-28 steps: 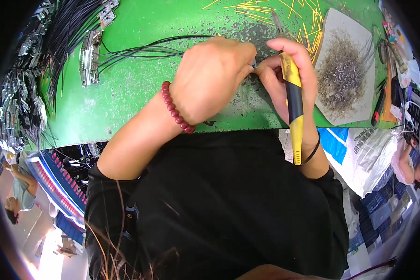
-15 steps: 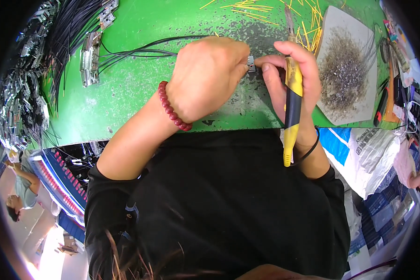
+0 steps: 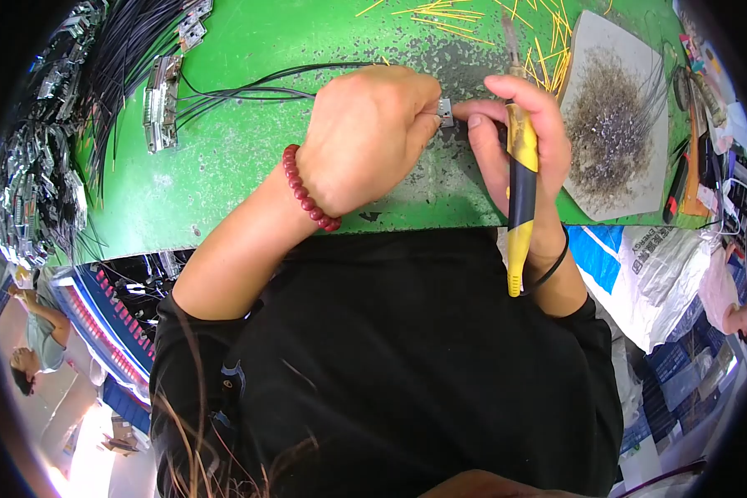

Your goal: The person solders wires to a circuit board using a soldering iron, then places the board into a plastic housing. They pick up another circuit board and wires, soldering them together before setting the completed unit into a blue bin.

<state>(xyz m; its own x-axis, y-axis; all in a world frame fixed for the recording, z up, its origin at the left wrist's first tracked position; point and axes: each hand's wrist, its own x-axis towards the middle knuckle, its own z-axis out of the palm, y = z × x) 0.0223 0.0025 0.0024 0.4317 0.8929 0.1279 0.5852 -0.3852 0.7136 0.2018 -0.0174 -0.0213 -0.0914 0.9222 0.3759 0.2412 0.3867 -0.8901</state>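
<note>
My left hand (image 3: 369,137), with a dark red bead bracelet at the wrist, is closed back-up over the green table. Its thumb and fingers pinch a small silver metal connector (image 3: 446,112). Black wires (image 3: 257,93) run leftward from under this hand to a slotted metal piece (image 3: 161,104). My right hand (image 3: 552,158) grips a yellow-and-black soldering iron (image 3: 521,195), its metal tip pointing away from me. One fingertip of that hand is beside the connector; whether it touches cannot be seen. The inner fingers of my left hand are hidden.
Thin yellow sticks (image 3: 448,15) lie scattered at the back. A pale board (image 3: 589,37) with dark residue stands right of the iron. Bundled black wires (image 3: 129,66) and piled metal parts (image 3: 37,183) fill the left. White sacking (image 3: 664,282) is at lower right; other people are at both sides.
Hardly anything differs. The soldering iron's tip has tilted slightly to the left, while both hands keep their places and the connector remains pinched.
</note>
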